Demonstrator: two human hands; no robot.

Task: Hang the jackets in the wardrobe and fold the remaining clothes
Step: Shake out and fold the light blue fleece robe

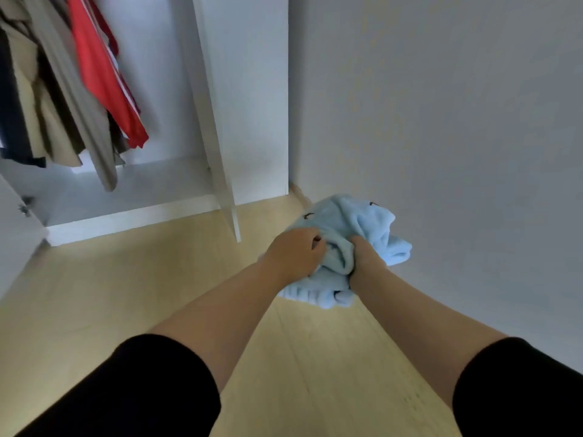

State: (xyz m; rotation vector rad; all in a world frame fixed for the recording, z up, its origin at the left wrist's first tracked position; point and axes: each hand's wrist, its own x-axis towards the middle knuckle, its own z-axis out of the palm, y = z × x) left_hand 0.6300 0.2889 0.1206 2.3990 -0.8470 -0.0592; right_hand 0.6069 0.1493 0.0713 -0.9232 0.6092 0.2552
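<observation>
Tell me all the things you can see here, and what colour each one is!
red jacket: one, red, hanging in the wardrobe, upper left
beige coats: at least two, beige, hanging left of the red jacket
dark garment: one, dark, hanging at the far left edge
wardrobe: one, white, open, left side
wardrobe door: one, white, swung open over the floor
fluffy garment: one, light blue, bunched up, held above the floor, centre right
floor: pale wood
wall: white, right side
sleeves: two, black, bottom corners
left hand: grips the fluffy garment
right hand: grips the fluffy garment
</observation>
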